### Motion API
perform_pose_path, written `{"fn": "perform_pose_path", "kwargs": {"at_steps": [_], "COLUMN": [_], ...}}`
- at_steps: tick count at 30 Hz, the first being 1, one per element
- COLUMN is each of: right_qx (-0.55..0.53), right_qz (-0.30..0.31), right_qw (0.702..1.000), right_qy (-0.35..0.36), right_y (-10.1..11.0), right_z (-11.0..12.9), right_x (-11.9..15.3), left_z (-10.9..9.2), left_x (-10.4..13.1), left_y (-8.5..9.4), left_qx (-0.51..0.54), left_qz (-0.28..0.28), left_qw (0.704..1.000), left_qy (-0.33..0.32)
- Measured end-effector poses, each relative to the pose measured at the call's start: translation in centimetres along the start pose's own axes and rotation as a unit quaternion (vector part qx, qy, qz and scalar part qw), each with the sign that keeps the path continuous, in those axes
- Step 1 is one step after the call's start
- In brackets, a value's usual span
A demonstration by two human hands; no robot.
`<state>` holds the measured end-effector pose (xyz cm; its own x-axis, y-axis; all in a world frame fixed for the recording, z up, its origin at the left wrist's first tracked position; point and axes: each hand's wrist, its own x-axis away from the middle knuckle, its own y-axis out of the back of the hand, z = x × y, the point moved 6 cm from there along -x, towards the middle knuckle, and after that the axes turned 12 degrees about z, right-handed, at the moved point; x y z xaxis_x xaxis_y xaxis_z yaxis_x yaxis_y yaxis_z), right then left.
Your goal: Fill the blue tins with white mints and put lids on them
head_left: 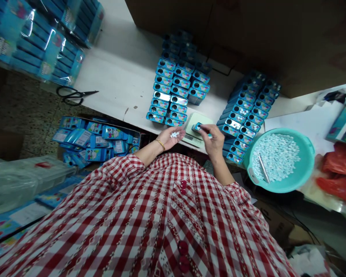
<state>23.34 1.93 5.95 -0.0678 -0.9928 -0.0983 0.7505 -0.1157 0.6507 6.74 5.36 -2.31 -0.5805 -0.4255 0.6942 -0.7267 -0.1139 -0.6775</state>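
Note:
My left hand (pixel 170 137) lies palm up, fingers stretched out, with a small heap of white candies (pixel 175 134) in the palm. My right hand (pixel 213 138) is closed in a pinch at the small blue tin (pixel 196 126), which sits on a pale weighing scale (pixel 192 139). Pale candies (pixel 210 135) show between the right fingers. Left of the scale stand rows of blue tins (pixel 179 82) with round dark holes in their tops. More blue tins (pixel 242 111) stand to the right, several with white candies showing at the top.
A turquoise basin (pixel 308 169) of candies holds a metal scoop (pixel 263 169). Black scissors (pixel 75 95) lie at the table's left edge. Below them is a box of blue packs (pixel 95 140). Wrapped blue packs (pixel 31 42) are stacked far left, and a red bag (pixel 341 173) lies far right.

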Motion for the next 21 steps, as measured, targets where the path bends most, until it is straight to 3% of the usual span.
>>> {"fn": "perform_pose_path", "kwargs": {"at_steps": [3, 7, 9, 13, 17, 21], "right_qx": [0.086, 0.242, 0.267, 0.271, 0.251, 0.206], "right_qz": [0.079, 0.147, 0.166, 0.122, 0.111, 0.107], "right_qw": [0.993, 0.954, 0.944, 0.952, 0.959, 0.970], "right_qy": [0.000, -0.098, -0.103, -0.077, -0.075, -0.071], "right_y": [-1.5, -2.1, -2.0, -2.0, -3.9, -5.2], "right_z": [-0.3, -4.1, -5.5, -6.0, -6.4, -7.4], "right_x": [0.0, -0.1, -0.9, -5.1, -10.1, -10.9], "left_z": [0.9, 0.5, -0.3, -1.8, -1.5, -0.3], "left_x": [-0.2, 0.0, 0.4, 1.3, 1.8, 1.6], "left_y": [-1.2, -1.3, -0.6, 1.2, 2.7, 4.1], "left_qx": [-0.004, -0.033, -0.035, -0.032, -0.043, -0.079], "left_qz": [0.020, 0.013, 0.002, -0.026, -0.030, -0.030], "left_qw": [0.999, 0.998, 0.999, 0.999, 0.999, 0.996], "left_qy": [0.045, 0.042, 0.028, 0.000, 0.008, 0.027]}}
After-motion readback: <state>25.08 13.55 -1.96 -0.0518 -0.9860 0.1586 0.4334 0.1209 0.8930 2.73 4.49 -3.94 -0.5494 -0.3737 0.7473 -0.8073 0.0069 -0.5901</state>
